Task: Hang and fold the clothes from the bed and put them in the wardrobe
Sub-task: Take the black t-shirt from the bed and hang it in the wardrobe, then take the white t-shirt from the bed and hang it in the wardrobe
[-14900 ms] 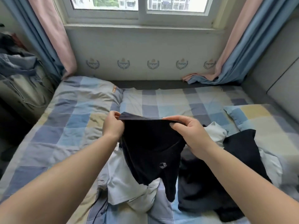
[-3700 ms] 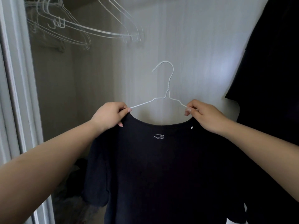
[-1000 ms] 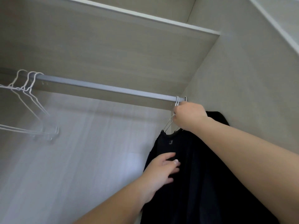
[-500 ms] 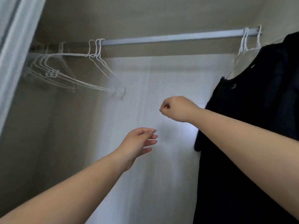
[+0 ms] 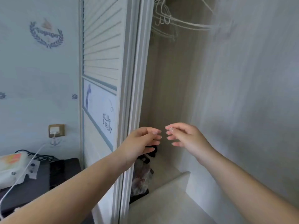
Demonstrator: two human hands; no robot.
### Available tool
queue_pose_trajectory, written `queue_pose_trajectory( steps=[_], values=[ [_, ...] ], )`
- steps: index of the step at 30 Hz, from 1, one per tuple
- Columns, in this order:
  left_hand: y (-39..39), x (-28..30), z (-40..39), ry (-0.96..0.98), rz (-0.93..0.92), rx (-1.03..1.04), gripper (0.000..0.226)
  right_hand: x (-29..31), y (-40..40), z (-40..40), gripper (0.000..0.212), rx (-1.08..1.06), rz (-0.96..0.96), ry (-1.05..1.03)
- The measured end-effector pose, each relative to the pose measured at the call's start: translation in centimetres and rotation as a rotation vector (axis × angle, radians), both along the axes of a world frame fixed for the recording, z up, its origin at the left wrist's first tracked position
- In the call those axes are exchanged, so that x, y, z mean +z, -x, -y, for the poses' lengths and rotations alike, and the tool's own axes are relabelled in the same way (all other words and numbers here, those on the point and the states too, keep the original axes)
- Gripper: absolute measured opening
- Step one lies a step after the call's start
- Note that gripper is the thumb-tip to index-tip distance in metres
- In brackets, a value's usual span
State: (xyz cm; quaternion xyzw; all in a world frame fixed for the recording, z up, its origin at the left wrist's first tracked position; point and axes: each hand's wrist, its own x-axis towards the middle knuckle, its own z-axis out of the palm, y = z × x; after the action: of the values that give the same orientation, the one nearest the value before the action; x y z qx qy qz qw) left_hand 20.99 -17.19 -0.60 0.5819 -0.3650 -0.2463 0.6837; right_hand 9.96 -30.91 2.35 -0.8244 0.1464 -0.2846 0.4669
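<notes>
Your left hand [image 5: 140,143] and right hand [image 5: 186,138] are raised side by side in front of the open wardrobe [image 5: 242,94], fingertips pointing toward each other with a small gap between them. Both hands hold nothing; the fingers are loosely bent and relaxed, not gripping.

You are looking into the left part of the wardrobe. A bunch of bare white wire hangers [image 5: 174,23] hangs at the top of the opening, above and well apart from your hands. No garment from the bed shows in this view, so you cannot tell from here where the clothes are.

Low in the wardrobe's left corner, behind your left hand, sits a dark object [image 5: 152,151] and below it a crumpled plastic bag [image 5: 140,178]; what they are exactly is too blurred to tell. The louvred wardrobe door [image 5: 102,62] stands to the left of the opening.

Further left, a white charger sits plugged into a wall socket [image 5: 56,130], its white cable [image 5: 24,172] running down over a dark table [image 5: 48,180] that carries a white box [image 5: 11,168].
</notes>
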Motion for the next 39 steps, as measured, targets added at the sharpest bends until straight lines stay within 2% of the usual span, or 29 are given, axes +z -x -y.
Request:
queue_pose_trajectory(
  steps=[9,17,28,33,39],
  values=[
    [-1.1,-9.1,-19.1,-0.109,-0.132,0.263,0.022,-8.8,-4.8,-13.1,0.023,0.236,-0.157,-0.150],
    [2.8,-14.0,-41.9,-0.147,-0.286,0.661,0.017,-14.1,-6.9,-35.0,0.024,0.646,-0.300,-0.107],
    [15.7,-17.7,-71.7,0.000,-0.440,1.288,0.015,-17.4,-5.7,-68.1,0.017,1.281,-0.414,-0.057],
    [23.0,-19.6,-80.2,0.009,-0.513,1.574,0.014,-19.5,-3.2,-79.7,0.016,1.554,-0.479,-0.006],
    [30.2,-22.6,-86.5,0.072,-0.635,1.830,0.014,-21.7,0.1,-91.0,0.016,1.823,-0.599,0.034]
  ],
)
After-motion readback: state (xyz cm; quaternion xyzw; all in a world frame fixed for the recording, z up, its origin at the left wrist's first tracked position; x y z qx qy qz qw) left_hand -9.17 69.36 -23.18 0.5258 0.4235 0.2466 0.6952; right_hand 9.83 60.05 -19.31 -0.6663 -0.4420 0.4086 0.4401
